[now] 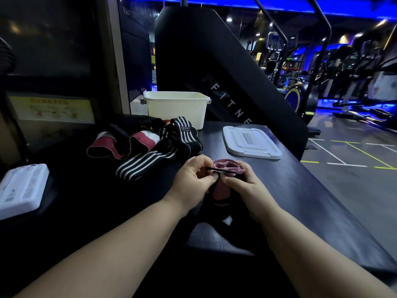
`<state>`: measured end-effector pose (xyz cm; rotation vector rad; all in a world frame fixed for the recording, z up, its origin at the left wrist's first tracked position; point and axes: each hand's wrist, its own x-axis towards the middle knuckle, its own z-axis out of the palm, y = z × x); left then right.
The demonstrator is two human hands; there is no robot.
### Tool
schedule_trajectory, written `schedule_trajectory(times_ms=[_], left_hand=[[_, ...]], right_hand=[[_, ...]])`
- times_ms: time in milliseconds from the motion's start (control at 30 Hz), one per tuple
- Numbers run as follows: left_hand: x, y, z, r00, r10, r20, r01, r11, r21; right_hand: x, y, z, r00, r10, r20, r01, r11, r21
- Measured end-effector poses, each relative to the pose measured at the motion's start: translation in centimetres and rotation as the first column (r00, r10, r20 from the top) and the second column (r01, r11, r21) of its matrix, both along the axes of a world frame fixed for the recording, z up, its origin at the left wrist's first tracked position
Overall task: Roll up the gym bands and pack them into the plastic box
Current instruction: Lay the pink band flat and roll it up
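Two bare forearms (129, 244) reach from the near edge to mid-table, where the left hand (191, 179) pinches the thin black edge of one partly rolled pink fabric band (228, 166) and the right hand (242, 181) curls its fingers round the soft roll. Farther left on the dark textured table (300, 190) lies one heap of loose bands (150, 145), black elastic with white stripes and maroon with white, too tangled to count. Behind it stands one cream rectangular plastic box (176, 108), open-topped, with its one flat white lid (251, 143) apart to the right and one white ribbed slab (21, 188) at near left.
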<state>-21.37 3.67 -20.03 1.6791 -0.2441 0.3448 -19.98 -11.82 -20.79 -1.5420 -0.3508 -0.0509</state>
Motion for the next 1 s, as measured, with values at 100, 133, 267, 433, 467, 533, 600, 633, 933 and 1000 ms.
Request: schedule_trajectory(times_ms=[100, 133, 267, 433, 467, 533, 600, 633, 933, 1000], left_hand=[[-0.1, 0.2, -0.2, 0.999, 0.038, 0.012, -0.038, 0.999, 0.011], [-0.2, 0.2, -0.2, 0.997, 0.066, 0.034, -0.067, 0.998, 0.020], [-0.2, 0.0, -0.4, 0.979, 0.143, 0.144, -0.155, 0.985, 0.076], [-0.2, -0.2, -0.6, 0.950, 0.186, 0.249, -0.223, 0.966, 0.128], [-0.1, -0.1, -0.6, 0.945, 0.197, 0.262, -0.241, 0.960, 0.145], [0.0, 0.2, -0.5, 0.939, 0.207, 0.274, -0.259, 0.951, 0.170], [0.0, 0.4, -0.5, 0.935, 0.212, 0.283, -0.272, 0.943, 0.191], [-0.1, 0.4, -0.6, 0.932, 0.214, 0.291, -0.280, 0.938, 0.206], [-1.1, 0.6, -1.0, 0.974, 0.084, 0.209, -0.127, 0.971, 0.203], [-1.0, 0.7, -1.0, 0.985, 0.049, 0.165, -0.080, 0.980, 0.185]], right_hand=[[0.2, -0.4, 0.0, 0.993, 0.115, -0.038, -0.112, 0.991, 0.074], [0.2, -0.4, -0.1, 0.993, 0.113, -0.026, -0.111, 0.992, 0.061], [0.0, -0.1, -0.2, 0.999, 0.012, 0.033, -0.010, 0.998, -0.055], [-0.5, 0.8, 0.4, 0.974, -0.183, 0.131, 0.205, 0.962, -0.179], [-0.4, 1.0, 0.4, 0.969, -0.204, 0.137, 0.228, 0.957, -0.182], [-0.4, 1.3, 0.5, 0.963, -0.233, 0.136, 0.255, 0.950, -0.178], [-0.3, 1.4, 0.4, 0.960, -0.244, 0.135, 0.265, 0.948, -0.176], [-0.3, 1.3, 0.4, 0.958, -0.247, 0.142, 0.270, 0.947, -0.174], [-1.1, -0.3, 0.7, 0.993, -0.117, 0.028, 0.120, 0.976, -0.181], [-1.0, -0.9, 0.6, 0.999, 0.014, -0.042, -0.020, 0.990, -0.142]])
